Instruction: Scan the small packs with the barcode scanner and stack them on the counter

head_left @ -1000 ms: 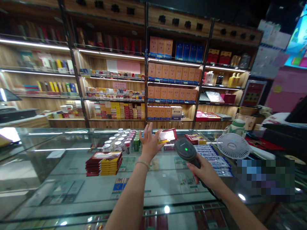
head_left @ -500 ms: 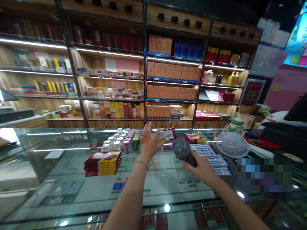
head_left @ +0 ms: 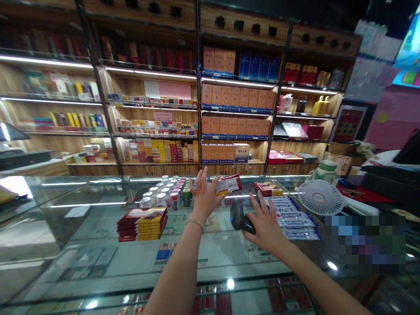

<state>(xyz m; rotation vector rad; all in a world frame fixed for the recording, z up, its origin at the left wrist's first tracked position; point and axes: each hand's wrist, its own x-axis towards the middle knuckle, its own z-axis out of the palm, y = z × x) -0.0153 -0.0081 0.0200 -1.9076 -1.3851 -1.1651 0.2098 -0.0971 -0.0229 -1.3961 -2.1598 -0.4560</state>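
"Fingers [head_left: 204, 173], left hand [head_left: 202, 199]: how set?"

"Forefinger and thumb closed on 1 end of a red-and-yellow packet [head_left: 229, 185], centre of frame; the other 3 spread and raised, holding nothing. Packet clear of the bench or touching it: cannot tell."

"Reason for the end grip?"

"Probably to leave the pale label [head_left: 232, 185] uncovered; its dark print, barcode-like, faces the camera."

"Right hand [head_left: 265, 227]?"

"Right of centre. Thumb and forefinger either side of the handle of 1 dark scanner [head_left: 238, 215], blue light showing; remaining 3 fingers fanned wide off it. A loose hold, by its look; whether the bench [head_left: 98, 229] bears any weight, cannot tell. Scanner apart from the packet, lower in the frame, head to the left."

"Stock nearby?"

"1 tall stack [head_left: 141, 224] of red-and-yellow packets, left of centre, edges squared, likely for steadiness. 1 smaller pile [head_left: 268, 189] of similar packets, right of centre, beyond the right hand. Blue-and-white packets [head_left: 297, 218], right of the right hand, overlapping in a row, perhaps so each shows. White-lidded jars [head_left: 160, 192], left of the left hand, set close, presumably to save room."

"Last item?"

"1 white fan [head_left: 320, 197], right side of frame, grille facing the camera."
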